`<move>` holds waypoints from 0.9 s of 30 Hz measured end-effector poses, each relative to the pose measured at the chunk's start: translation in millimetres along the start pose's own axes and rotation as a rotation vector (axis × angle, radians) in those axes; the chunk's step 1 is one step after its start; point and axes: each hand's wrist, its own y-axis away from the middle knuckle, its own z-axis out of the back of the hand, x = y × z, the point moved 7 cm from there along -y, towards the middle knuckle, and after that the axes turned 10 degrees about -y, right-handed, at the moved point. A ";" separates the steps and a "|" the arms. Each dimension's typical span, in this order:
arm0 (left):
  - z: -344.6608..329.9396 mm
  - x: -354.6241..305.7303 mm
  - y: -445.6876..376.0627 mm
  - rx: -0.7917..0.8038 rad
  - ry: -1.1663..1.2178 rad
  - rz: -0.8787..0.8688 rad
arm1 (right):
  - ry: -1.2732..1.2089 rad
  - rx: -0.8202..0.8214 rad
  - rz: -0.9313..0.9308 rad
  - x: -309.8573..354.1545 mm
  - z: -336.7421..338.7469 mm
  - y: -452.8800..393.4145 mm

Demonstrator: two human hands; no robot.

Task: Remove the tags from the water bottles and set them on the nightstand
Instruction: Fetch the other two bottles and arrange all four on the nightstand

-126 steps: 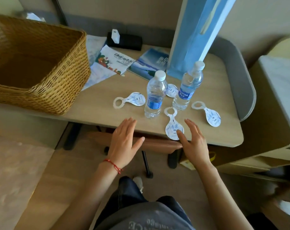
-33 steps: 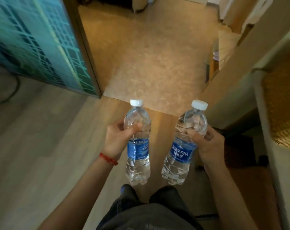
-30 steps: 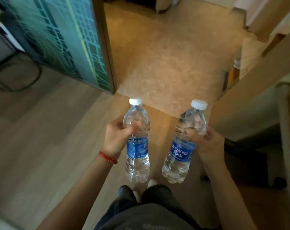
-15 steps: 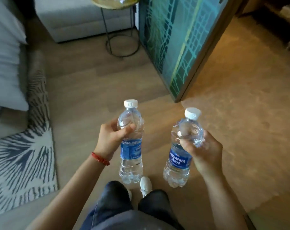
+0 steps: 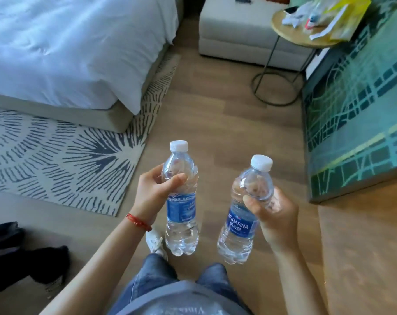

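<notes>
Down at 6 o'clock you just get jeans [image 5: 156, 278] and a grey shirt, with one white shoe [image 5: 155, 243] poking out on the wood floor [image 5: 215, 119]. Left hand [image 5: 154, 196], red string on the wrist, is wrapped round the upper body of the left bottle [image 5: 181, 201], thumb across the front, bottle pretty much upright. Right hand [image 5: 275, 219] grips the right bottle [image 5: 245, 214] the same way, fingers curled behind and thumb in front, that one tilted so the cap leans toward 1 o'clock. Both bottles are up in the air, apart from each other, white caps on, no tags on the necks. Patterned rug [image 5: 56, 155] off at 9 to 10 o'clock, bed [image 5: 68, 46] with white duvet at 11. Grey ottoman [image 5: 236, 32] at 12, and a round side table [image 5: 290, 36] with papers and a yellow bag at 1. Teal patterned panel [image 5: 356, 110] runs down the 2 o'clock side.
</notes>
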 end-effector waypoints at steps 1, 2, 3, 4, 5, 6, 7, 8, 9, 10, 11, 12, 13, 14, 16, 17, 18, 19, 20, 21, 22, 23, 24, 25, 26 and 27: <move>16.6 -0.6 -10.0 -0.027 0.015 0.001 | 0.011 0.026 0.000 -2.5 -17.2 -11.7; 33.0 -1.6 -20.5 -0.049 0.024 -0.001 | 0.021 0.049 0.000 -4.8 -34.6 -23.2; 50.0 -3.0 -31.2 -0.070 0.028 -0.006 | 0.028 0.069 -0.004 -7.2 -52.8 -35.1; 67.5 -4.3 -41.9 -0.094 0.035 -0.008 | 0.032 0.090 -0.010 -10.0 -71.3 -47.2; 85.0 -5.6 -52.7 -0.119 0.046 -0.007 | 0.033 0.111 -0.015 -13.3 -89.2 -59.8; 102.9 -7.1 -63.0 -0.146 0.052 -0.006 | 0.032 0.135 -0.023 -16.9 -108.3 -72.3; 120.9 -8.6 -72.8 -0.174 0.049 -0.006 | 0.031 0.159 -0.031 -20.5 -127.9 -84.1; 138.0 -10.6 -82.2 -0.197 0.045 -0.009 | 0.032 0.182 -0.034 -23.7 -147.2 -95.5; 155.3 -12.4 -92.0 -0.215 0.045 -0.010 | 0.034 0.206 -0.031 -27.3 -167.4 -106.7; 172.3 -13.6 -101.2 -0.229 0.047 -0.011 | 0.035 0.228 -0.029 -31.4 -187.3 -117.4; 188.8 -14.2 -109.6 -0.246 0.046 -0.010 | 0.033 0.244 -0.032 -36.0 -206.6 -127.7; 204.7 -14.7 -117.7 -0.269 0.046 -0.009 | 0.027 0.255 -0.041 -40.6 -225.0 -137.8; 219.8 -15.4 -125.3 -0.293 0.048 -0.007 | 0.018 0.265 -0.050 -45.0 -242.6 -148.1; 234.0 -15.5 -133.0 -0.317 0.057 -0.005 | 0.008 0.279 -0.058 -48.4 -259.7 -158.1; 259.9 -15.0 -148.8 -0.377 0.072 0.006 | -0.007 0.321 -0.066 -53.3 -291.7 -178.0; 271.7 -14.2 -157.4 -0.408 0.068 0.019 | -0.011 0.341 -0.073 -55.2 -306.2 -188.4; 282.1 -13.0 -166.4 -0.435 0.059 0.033 | -0.013 0.358 -0.082 -57.0 -319.4 -199.8; 291.7 -11.9 -175.6 -0.459 0.050 0.046 | -0.015 0.375 -0.092 -59.3 -332.3 -212.0; 300.5 -11.2 -185.3 -0.482 0.047 0.056 | -0.014 0.396 -0.101 -62.2 -345.0 -224.9; 308.7 -10.8 -195.5 -0.503 0.049 0.061 | -0.011 0.419 -0.107 -65.3 -357.7 -238.5; 315.5 -11.5 -205.8 -0.519 0.050 0.059 | -0.007 0.442 -0.112 -68.4 -369.8 -252.3; 321.6 -13.3 -216.1 -0.533 0.044 0.052 | -0.001 0.463 -0.118 -71.7 -381.9 -266.7; 327.2 -15.3 -226.7 -0.549 0.034 0.045 | 0.005 0.485 -0.119 -74.4 -394.0 -281.0; 332.5 -16.8 -236.7 -0.571 0.024 0.042 | 0.012 0.513 -0.118 -76.5 -406.2 -294.7; 337.6 -18.2 -246.3 -0.602 0.018 0.044 | 0.018 0.542 -0.120 -77.9 -418.7 -308.0; 342.8 -20.6 -255.6 -0.638 0.014 0.048 | 0.021 0.569 -0.124 -78.5 -431.3 -321.1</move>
